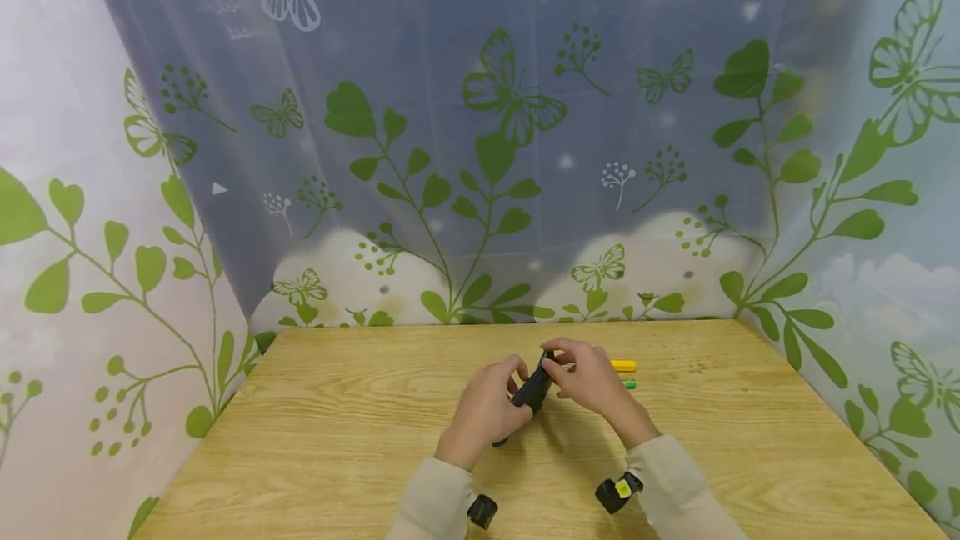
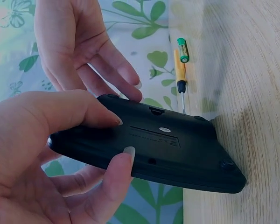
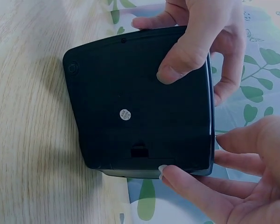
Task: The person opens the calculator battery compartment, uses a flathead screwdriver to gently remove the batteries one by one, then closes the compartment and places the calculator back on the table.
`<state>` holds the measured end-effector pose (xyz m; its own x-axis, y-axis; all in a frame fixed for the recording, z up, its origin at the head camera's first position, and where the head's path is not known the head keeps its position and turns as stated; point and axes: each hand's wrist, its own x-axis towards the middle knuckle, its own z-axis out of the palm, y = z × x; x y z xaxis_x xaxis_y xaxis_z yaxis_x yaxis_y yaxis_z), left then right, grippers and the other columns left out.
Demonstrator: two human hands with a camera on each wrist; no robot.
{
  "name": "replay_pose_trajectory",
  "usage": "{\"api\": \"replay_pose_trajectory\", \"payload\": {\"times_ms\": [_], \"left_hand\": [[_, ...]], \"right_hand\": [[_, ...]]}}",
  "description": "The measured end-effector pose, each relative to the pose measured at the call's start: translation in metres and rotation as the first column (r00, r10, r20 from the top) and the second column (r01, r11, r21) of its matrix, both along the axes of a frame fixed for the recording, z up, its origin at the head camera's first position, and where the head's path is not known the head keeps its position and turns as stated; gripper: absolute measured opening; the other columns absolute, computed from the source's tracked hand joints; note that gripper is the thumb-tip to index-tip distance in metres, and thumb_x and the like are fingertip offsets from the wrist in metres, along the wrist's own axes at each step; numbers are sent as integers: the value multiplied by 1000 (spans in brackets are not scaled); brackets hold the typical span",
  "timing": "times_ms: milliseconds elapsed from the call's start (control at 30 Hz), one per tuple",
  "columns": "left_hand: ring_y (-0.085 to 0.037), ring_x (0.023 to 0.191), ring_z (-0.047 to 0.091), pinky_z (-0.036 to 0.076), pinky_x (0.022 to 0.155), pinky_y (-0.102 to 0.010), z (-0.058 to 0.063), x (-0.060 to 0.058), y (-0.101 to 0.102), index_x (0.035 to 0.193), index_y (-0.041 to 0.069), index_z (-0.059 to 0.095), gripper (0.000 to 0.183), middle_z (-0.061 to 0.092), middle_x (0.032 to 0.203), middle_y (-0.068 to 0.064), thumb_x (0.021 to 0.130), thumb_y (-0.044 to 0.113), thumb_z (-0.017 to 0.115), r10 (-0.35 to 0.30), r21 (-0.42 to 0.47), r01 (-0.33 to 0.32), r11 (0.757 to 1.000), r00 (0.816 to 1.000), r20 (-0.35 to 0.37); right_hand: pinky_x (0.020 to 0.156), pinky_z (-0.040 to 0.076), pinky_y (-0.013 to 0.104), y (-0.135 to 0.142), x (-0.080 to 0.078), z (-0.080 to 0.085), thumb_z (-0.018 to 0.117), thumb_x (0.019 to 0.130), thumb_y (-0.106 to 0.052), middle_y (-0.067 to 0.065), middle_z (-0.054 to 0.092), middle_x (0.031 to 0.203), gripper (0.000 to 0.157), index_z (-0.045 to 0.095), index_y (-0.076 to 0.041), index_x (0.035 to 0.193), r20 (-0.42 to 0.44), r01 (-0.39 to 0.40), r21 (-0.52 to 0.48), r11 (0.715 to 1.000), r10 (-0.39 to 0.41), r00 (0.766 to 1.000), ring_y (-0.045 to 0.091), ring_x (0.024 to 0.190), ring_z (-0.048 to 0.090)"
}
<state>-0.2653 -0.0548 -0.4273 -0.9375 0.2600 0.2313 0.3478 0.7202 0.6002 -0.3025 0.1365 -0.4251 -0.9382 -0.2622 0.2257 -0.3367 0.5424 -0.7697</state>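
Observation:
A black desk calculator (image 1: 532, 392) is held tilted over the table between both hands, its underside facing the wrist cameras. On that underside (image 3: 102, 93) are a small round white sticker (image 3: 125, 115), round feet and a latch notch (image 3: 140, 152). My left hand (image 1: 487, 407) grips one end, with its thumb laid on the underside. At the opposite end, my right hand (image 1: 588, 377) pinches the edge near the notch, a nail right at the rim. The keys side is hidden in every view.
To the right, beyond the right hand, a screwdriver with a yellow handle (image 2: 179, 70) lies on the wooden table (image 1: 330, 423). Beside it is a green battery (image 2: 183, 50). A leaf-and-butterfly patterned curtain (image 1: 450, 190) hangs behind the table's far edge.

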Motion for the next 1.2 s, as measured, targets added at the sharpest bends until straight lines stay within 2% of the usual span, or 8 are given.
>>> {"api": "replay_pose_trajectory", "payload": {"times_ms": [233,467,600,767,933,1067,1200], "left_hand": [[-16,74,57,46,57,-26,1,1,0,104,17,61,31,68,95,-8,82,9,82,-31,-10,31,999,1000,0],[-15,71,57,48,55,-26,1,1,-1,107,18,61,31,65,96,-7,85,13,82,-91,63,85,994,992,86],[-12,73,58,51,58,-25,1,0,-1,108,18,61,32,65,98,-6,85,17,82,-135,67,127,990,983,125],[-10,73,59,53,59,-24,0,-1,-1,110,15,61,34,65,99,-6,84,18,83,-173,65,165,984,974,143],[-11,65,61,54,53,-25,0,-1,0,111,14,61,35,64,100,-6,84,20,83,-185,96,171,981,969,165],[-13,57,63,56,49,-26,0,-2,0,112,14,61,37,64,100,-7,84,21,85,-190,128,167,978,962,194],[-13,55,62,55,50,-26,0,-2,1,114,13,63,40,65,98,-6,83,23,86,-189,116,169,979,963,191]], "right_hand": [[63,67,38,0,0,1,64,102,-12,29,73,116,29,68,-4,130,12,4,-20,1000,-4,1000,34,81,78],[61,67,35,-1,0,2,65,101,-10,25,75,104,19,70,-1,117,11,38,-18,999,-38,999,33,80,77],[61,67,38,-1,1,3,66,100,-11,22,76,97,16,70,0,112,5,64,-4,998,-64,998,32,76,76],[58,65,31,-1,1,3,68,98,-11,19,76,93,10,70,-3,105,-5,88,10,996,-88,996,29,73,76],[59,66,35,-1,2,4,68,97,-11,18,76,91,10,69,-3,104,6,104,6,995,-104,995,24,68,75],[56,65,32,-1,2,4,68,96,-9,17,75,87,9,69,-2,102,4,127,18,992,-128,992,19,62,72],[56,65,32,-1,2,4,67,96,-7,17,74,85,8,68,-2,101,17,148,28,989,-148,989,19,62,72]]}}
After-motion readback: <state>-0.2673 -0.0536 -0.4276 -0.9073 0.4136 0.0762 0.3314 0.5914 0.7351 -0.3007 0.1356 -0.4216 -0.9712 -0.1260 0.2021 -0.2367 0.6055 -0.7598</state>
